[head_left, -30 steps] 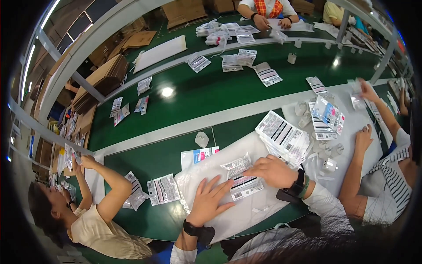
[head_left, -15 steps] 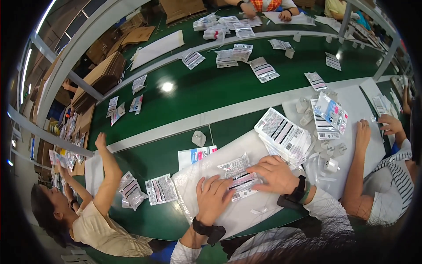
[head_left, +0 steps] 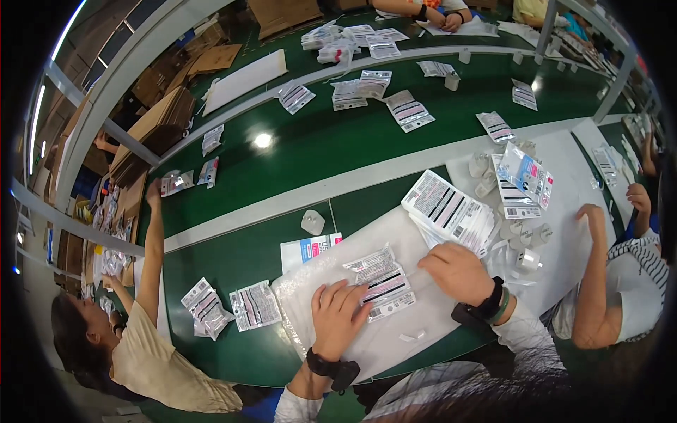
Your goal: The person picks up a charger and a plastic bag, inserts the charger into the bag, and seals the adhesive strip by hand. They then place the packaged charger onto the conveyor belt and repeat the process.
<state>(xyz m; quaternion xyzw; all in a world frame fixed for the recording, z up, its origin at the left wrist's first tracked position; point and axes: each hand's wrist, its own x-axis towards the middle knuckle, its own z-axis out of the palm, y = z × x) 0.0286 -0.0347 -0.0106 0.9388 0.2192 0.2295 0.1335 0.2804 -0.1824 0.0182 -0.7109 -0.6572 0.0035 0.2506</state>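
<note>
The left hand (head_left: 337,316) lies flat with its fingers (head_left: 345,296) spread, fingertips pressing on the lower left edge of a clear printed packet (head_left: 381,281) that rests on a white foam sheet (head_left: 395,338). The right hand (head_left: 458,271) sits just to the right of that packet, its fingers curled and close together; from this angle I cannot tell whether they pinch the packet's right edge or only rest on the sheet beside it. So the packet lies between the two hands, touched by the left fingertips and at most grazed by the right knuckles, flat and slightly slanted. Judging by how things lie, the work looks partway through: a fanned stack of printed packets (head_left: 451,211) waits just beyond the right hand, small white cylindrical parts (head_left: 525,243) lie scattered to its right, and more packets lie on the green table (head_left: 247,261) to the left, among them a pair of sleeves (head_left: 233,307) and a blue and white card (head_left: 307,248). Farther out, a person on the left reaches an arm (head_left: 151,254) up toward packets on the green conveyor belt (head_left: 331,141), and another person's forearm (head_left: 599,275) rests on the sheet at right.
</note>
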